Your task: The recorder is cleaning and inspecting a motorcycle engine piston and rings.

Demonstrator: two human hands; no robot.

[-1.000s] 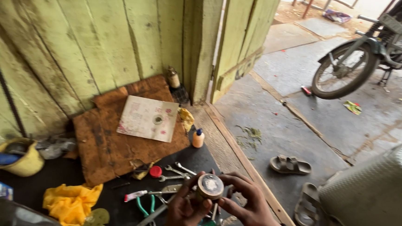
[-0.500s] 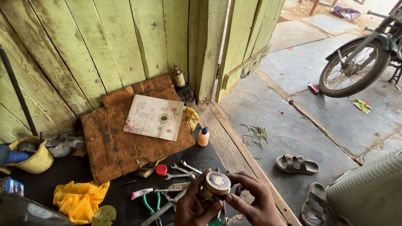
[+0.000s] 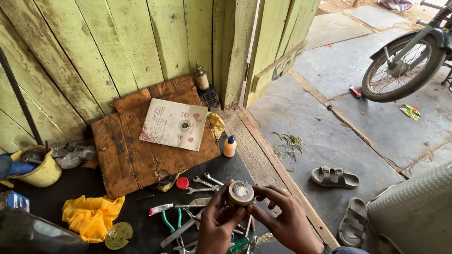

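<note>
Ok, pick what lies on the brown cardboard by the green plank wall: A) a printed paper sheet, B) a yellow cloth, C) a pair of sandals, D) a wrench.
A: a printed paper sheet lies flat on the brown cardboard.

Pale printed paper sheet (image 3: 174,124) on cardboard (image 3: 130,158), small blue box (image 3: 14,201) far left

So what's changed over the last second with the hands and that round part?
Little. Both hands, left hand and right hand, keep their grip on the round metal part, no release. The view drifted a bit, so the hands sit slightly further right in frame. The spanners, yellow cloth and cardboard lie unmoved.
</note>
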